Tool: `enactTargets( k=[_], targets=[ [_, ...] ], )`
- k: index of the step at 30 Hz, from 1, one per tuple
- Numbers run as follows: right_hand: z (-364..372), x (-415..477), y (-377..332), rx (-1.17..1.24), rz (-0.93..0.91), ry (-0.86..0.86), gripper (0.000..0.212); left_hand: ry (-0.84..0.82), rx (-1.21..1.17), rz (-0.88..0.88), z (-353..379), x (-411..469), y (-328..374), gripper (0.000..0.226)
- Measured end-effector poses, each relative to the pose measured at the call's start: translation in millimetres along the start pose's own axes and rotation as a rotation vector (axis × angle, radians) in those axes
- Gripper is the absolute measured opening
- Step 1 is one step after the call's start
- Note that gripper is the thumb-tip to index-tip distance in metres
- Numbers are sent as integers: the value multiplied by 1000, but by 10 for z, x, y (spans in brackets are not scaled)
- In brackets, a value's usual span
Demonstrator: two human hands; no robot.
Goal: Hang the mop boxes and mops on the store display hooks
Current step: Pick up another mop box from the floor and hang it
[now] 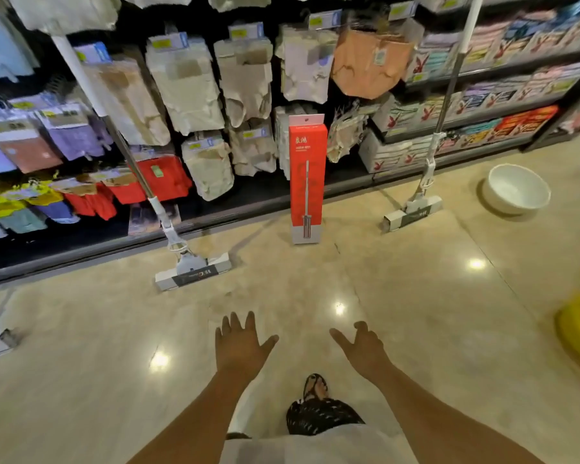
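Both hands, left hand (238, 344) and right hand (362, 346), reach forward low in frame, fingers spread, holding nothing. Red mop box (307, 182) stands upright on floor mid-frame, between two leaning mops (191, 262) (414, 209). Best to take the box by its sides, keep hang tab up.

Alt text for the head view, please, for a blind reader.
Open and empty, the left hand and right hand reach toward a red mop box upright on the floor before a rack of hanging packets. A left mop and a right mop stand slanted beside it.
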State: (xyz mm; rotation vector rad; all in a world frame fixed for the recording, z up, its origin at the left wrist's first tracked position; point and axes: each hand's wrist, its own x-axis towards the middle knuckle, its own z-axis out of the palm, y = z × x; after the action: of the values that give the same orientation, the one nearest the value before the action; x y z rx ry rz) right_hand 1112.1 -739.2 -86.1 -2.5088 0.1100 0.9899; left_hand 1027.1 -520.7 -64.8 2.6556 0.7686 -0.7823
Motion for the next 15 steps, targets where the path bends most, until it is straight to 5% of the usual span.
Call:
enactTargets(
  k=[15],
  targets=[
    [-575,1071,-212,-44,27,-79,84,-86,-37,-52,-229,1086,626,86]
  ],
)
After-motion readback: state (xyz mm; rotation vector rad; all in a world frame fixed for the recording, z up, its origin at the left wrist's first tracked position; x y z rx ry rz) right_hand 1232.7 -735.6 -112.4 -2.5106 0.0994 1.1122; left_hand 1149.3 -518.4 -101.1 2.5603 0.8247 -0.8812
